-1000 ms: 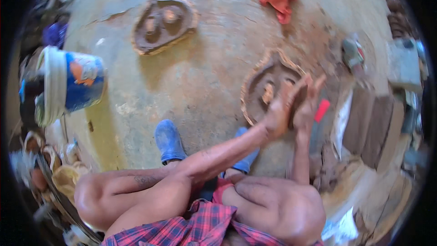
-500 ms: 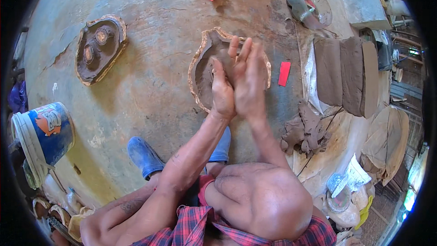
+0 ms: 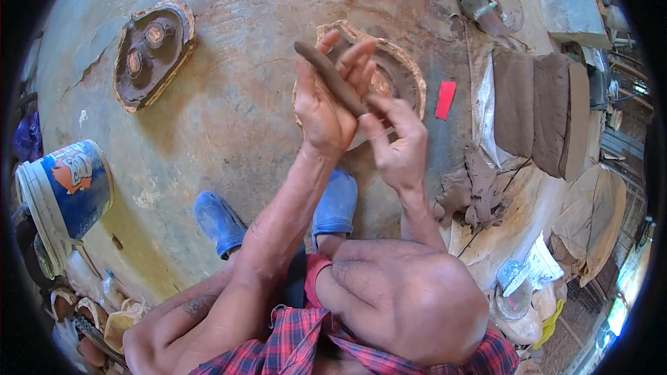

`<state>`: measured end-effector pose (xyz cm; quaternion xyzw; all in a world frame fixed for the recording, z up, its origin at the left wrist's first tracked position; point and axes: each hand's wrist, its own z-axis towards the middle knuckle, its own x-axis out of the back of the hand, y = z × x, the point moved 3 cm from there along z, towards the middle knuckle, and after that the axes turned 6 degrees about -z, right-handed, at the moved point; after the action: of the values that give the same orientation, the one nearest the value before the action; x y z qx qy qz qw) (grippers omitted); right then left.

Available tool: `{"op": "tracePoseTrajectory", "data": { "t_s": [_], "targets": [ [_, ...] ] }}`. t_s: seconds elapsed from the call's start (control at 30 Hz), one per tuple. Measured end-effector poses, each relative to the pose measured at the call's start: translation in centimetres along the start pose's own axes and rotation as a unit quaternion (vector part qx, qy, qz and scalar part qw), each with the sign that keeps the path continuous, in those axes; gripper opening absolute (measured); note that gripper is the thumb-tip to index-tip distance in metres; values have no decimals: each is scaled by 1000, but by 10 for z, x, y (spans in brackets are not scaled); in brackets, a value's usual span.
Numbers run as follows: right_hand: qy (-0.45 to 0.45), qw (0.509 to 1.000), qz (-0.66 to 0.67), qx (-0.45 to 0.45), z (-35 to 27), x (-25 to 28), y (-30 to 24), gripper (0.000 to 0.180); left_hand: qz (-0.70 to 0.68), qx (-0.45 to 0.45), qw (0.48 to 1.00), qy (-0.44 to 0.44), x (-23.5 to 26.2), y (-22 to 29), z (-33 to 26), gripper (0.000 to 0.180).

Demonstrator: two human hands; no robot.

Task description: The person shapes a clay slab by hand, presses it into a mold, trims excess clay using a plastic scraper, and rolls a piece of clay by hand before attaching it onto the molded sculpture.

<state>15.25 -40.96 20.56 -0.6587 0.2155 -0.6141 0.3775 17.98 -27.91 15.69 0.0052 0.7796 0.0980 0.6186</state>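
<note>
A dark grey-brown clay coil (image 3: pixel 332 78) lies slantwise across the upturned palm of my left hand (image 3: pixel 321 117), whose fingers curl loosely around it. Thumb and fingertips of my right hand (image 3: pixel 401 144) pinch the coil's lower end. Both hands are above a pale-rimmed mould (image 3: pixel 417 73) lined with dark clay, which they partly cover. Inside it, a bare pale patch shows beside my fingers. A second clay-lined mould (image 3: pixel 182 55), with two round raised spots, rests on the floor to the left.
A red strip (image 3: pixel 445 100) lies right of the near mould. Farther right are thick clay slabs (image 3: pixel 514 104) and a torn clay heap (image 3: pixel 479 191). A curved metal piece (image 3: pixel 472 0) and a grey block (image 3: pixel 571 10) stand at the far right. A blue-and-white bucket (image 3: pixel 76 187) lies at left.
My hands were pressed together over the mould; now they are apart, with the coil exposed on my left palm. My right hand has moved down and right to the coil's end.
</note>
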Motion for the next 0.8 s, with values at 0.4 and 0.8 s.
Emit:
{"op": "tracePoseTrajectory", "data": {
  "t_s": [0.4,0.8],
  "targets": [
    [-103,994,5,-37,-3,-35,58,29,646,141,749,28,51,85,-12,40],
    [-72,989,-113,54,-16,-58,79,21,759,1,651,22,72,68,-49,27]
  ]
}}
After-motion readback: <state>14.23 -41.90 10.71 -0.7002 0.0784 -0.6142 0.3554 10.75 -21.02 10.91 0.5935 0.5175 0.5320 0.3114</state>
